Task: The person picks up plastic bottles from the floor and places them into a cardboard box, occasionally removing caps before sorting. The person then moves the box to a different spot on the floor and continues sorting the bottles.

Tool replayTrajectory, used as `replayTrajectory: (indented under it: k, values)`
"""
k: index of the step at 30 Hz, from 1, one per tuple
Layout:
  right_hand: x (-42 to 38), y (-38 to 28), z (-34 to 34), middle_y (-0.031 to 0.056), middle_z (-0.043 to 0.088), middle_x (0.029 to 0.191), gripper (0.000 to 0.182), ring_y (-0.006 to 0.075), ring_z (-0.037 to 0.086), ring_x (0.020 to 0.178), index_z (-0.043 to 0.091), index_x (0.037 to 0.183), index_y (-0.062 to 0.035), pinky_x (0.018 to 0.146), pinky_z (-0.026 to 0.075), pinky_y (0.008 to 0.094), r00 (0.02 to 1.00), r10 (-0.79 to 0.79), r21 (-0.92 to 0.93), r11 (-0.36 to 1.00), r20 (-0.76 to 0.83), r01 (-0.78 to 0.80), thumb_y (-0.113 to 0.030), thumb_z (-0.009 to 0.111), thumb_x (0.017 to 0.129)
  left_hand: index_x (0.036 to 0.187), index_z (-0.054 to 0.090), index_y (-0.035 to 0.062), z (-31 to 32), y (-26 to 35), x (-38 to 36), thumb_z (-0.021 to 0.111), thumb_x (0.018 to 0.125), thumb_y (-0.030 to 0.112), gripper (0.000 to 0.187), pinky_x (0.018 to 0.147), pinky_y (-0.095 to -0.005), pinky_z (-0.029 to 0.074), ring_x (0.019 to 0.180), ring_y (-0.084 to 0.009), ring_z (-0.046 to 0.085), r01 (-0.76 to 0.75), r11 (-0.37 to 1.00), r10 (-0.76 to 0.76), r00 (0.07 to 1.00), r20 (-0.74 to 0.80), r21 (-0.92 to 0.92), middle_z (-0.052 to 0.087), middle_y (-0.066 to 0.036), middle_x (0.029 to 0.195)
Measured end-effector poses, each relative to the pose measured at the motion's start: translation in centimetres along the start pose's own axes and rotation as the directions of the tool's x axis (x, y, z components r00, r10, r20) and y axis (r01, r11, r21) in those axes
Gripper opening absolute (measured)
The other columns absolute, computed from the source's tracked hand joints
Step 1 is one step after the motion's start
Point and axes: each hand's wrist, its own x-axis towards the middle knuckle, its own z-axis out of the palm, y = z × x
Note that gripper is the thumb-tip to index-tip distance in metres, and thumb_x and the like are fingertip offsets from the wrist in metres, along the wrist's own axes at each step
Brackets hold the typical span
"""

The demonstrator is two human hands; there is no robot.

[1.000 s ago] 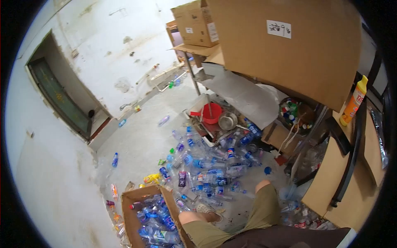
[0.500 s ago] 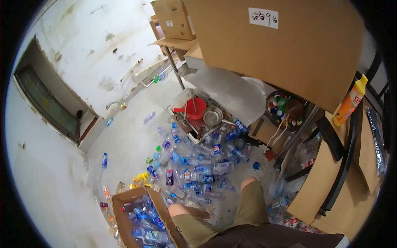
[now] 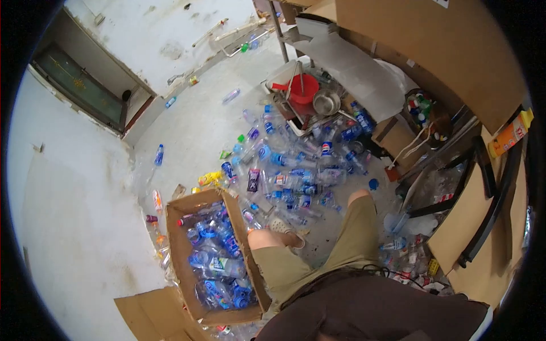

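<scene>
Neither of my hands shows in the head view. My knees in khaki shorts [image 3: 347, 241] and a dark shirt [image 3: 369, 307] fill the lower middle. Beside my left leg stands an open cardboard box [image 3: 254, 258] holding many clear plastic bottles [image 3: 227, 267], some with blue labels. In front of my legs a heap of empty plastic bottles [image 3: 301, 176] lies loose on the floor. A dark purple-labelled bottle [image 3: 253, 180] and a yellow-wrapped bottle [image 3: 210, 178] lie at its near left side.
Behind the heap sit a red dipper [image 3: 303, 89] and a metal pot [image 3: 326, 102]. A basket of bottle caps [image 3: 424, 111] is under the large cardboard sheet [image 3: 443, 51]. An orange bottle with a yellow cap [image 3: 510, 135] stands at right. A doorway [image 3: 85, 85] opens at left.
My view has tilted down and turned, so the box, bottles and my legs show more fully. The cardboard box's lower flap has come into view. No object has visibly moved.
</scene>
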Motion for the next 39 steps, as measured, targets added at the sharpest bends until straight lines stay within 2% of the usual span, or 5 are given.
replayTrajectory:
  k: [7,10,16,18,39]
  values:
    - [-1.1,-6.1,6.4,0.0016,0.045,0.095,0.024,0.0099,0.041,0.083,0.049,0.102,-0.0034,0.073,0.039,0.0260,0.963,-0.252,-0.361,0.893,0.098,0.270,-0.019,0.060,0.088,0.110,0.059,0.0016,-1.5,-3.3,-2.6,0.061,0.086,0.020,0.030,0.076,-0.0282,0.044,0.082,-0.0129,0.056,0.053,0.998,-0.052,0.998,0.040,-0.040,0.061,-0.004,0.094]
    - [-0.2,-5.0,5.6,0.0005,0.045,0.089,0.018,0.0103,0.039,0.076,0.048,0.099,-0.0049,0.068,0.035,0.0235,0.999,0.046,-0.056,0.997,0.011,-0.045,-0.011,0.057,0.085,0.110,0.059,0.0015,-2.4,-4.0,-2.2,0.061,0.086,0.020,0.030,0.077,-0.0279,0.044,0.082,-0.0125,0.056,0.051,0.998,-0.047,0.993,0.107,-0.036,0.061,-0.003,0.094]
    - [-0.7,-11.9,9.5,0.0050,0.055,0.089,0.027,0.0157,0.053,0.082,0.052,0.106,-0.0047,0.069,0.043,0.0289,0.984,0.103,-0.859,0.480,-0.144,-0.176,-0.004,0.052,0.079,0.110,0.055,-0.0001,-4.3,-2.2,6.4,0.058,0.087,0.016,0.028,0.073,-0.0241,0.043,0.080,-0.0111,0.054,-0.160,0.960,0.127,0.980,-0.152,-0.229,0.059,-0.001,0.088]
    - [0.8,-12.6,8.9,0.0032,0.057,0.082,0.018,0.0131,0.055,0.072,0.053,0.099,-0.0060,0.065,0.044,0.0276,0.973,0.084,-0.497,0.848,-0.213,-0.182,-0.014,0.057,0.084,0.114,0.052,-0.0017,-3.4,2.4,10.1,0.054,0.089,0.011,0.028,0.076,-0.0237,0.044,0.087,-0.0127,0.056,-0.261,0.938,0.207,0.950,-0.234,-0.229,0.060,-0.006,0.099]
    - [5.5,-15.0,9.5,0.0023,0.052,0.067,0.015,0.0111,0.051,0.060,0.050,0.097,-0.0046,0.057,0.041,0.0249,0.853,-0.381,-0.292,0.913,-0.357,0.285,-0.019,0.049,0.093,0.110,0.057,-0.0010,-10.7,7.0,-0.7,0.057,0.087,0.005,0.024,0.081,-0.0259,0.045,0.088,-0.0113,0.057,-0.287,0.925,0.342,0.914,-0.218,0.250,0.061,-0.003,0.097]
